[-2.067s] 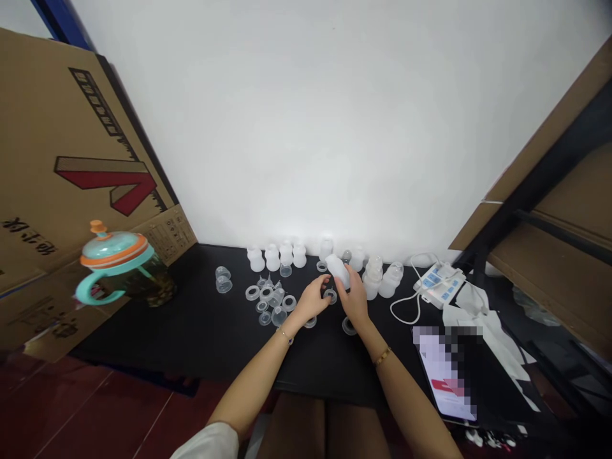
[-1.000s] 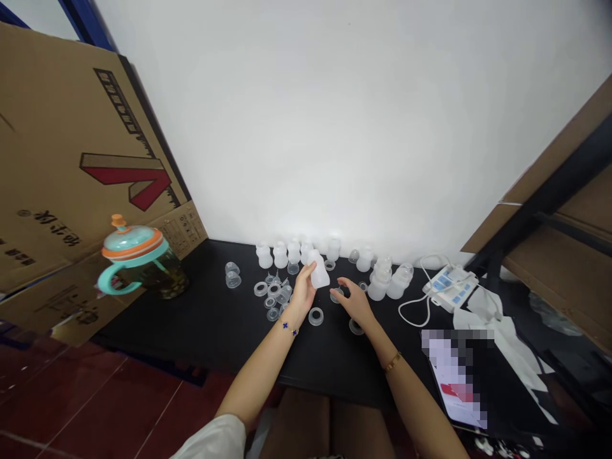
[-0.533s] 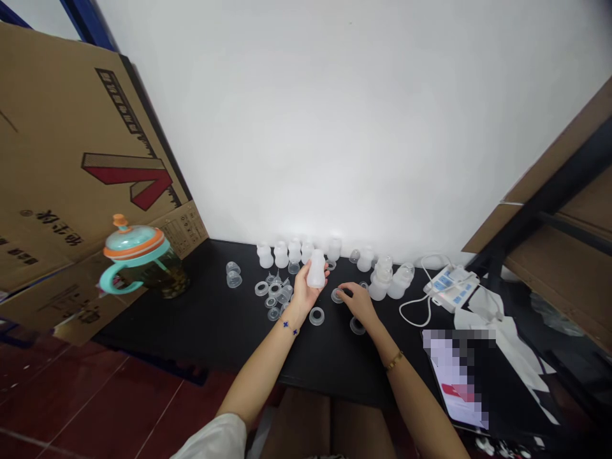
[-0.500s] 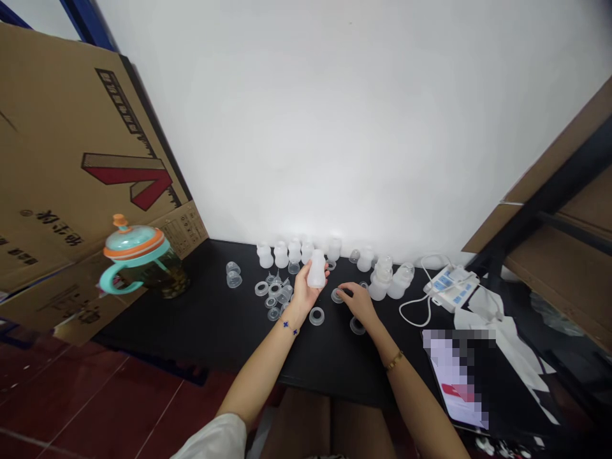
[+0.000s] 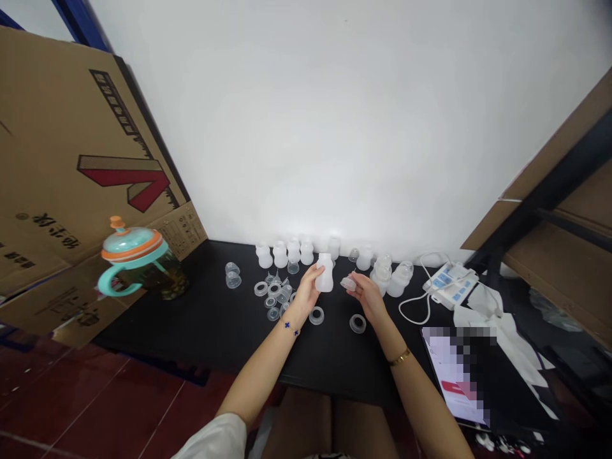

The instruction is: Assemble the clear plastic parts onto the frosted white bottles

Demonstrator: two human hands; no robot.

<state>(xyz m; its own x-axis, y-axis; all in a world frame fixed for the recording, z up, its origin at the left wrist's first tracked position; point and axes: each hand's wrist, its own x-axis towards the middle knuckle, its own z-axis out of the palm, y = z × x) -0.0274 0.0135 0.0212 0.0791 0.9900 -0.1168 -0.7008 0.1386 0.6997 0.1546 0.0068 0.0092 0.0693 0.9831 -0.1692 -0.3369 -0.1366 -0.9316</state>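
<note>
- We look down on a black surface (image 5: 191,331) against a white wall (image 5: 335,127), with a cardboard sheet (image 5: 81,146) leaning at the left and a teal-and-orange lidded cup (image 5: 131,252) standing in front of it.
- Our left hand (image 5: 306,294) has its grip closed around a frosted plastic bottle (image 5: 325,273), held upright just above the surface.
- Our right hand (image 5: 367,298) has its grip pinched on a small translucent piece (image 5: 349,284), close beside the bottle.
- Two clear rings (image 5: 357,324) lie apart on the surface below the hands.
- More frosted bottles (image 5: 293,253) stand in a row along the wall.
- A cluster of clear rings and cups (image 5: 272,296) lies left of our left hand.
- At the right sit a white control unit (image 5: 449,285) with a cable and a phone (image 5: 454,376) with a blurred screen.
</note>
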